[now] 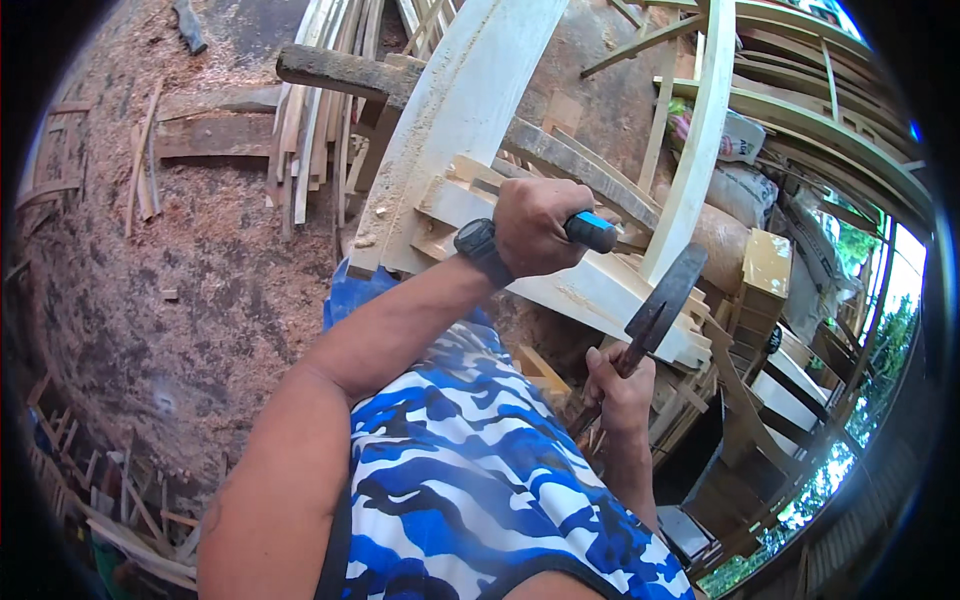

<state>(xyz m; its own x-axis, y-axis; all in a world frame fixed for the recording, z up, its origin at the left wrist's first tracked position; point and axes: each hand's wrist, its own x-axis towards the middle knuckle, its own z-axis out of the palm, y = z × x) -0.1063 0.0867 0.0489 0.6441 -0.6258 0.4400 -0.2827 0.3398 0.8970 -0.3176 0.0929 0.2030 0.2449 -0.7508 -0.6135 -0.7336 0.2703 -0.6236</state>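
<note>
My left hand [540, 225], with a dark watch on its wrist, is wrapped round the blue and black handle of a chisel [592, 231]. The handle's butt sticks out to the right of the fist. A dark strip on the far side of the fist looks like its blade, lying over a pale wooden piece [455, 203]. Lower right, my right hand [622, 388] is closed round the shaft of a hammer [668, 295]. Its dark, long head is raised close to the chisel's butt, apart from it. The notched pale timber [600, 300] lies under both hands.
A wide pale board [465, 90] with sawdust lies across a rough wooden beam [345, 72]. Long thin strips [305, 150] are heaped at the far left. On the right stand a long upright plank [695, 150], a yellowish box [766, 262] and stacked lumber. Shavings cover the floor [230, 300].
</note>
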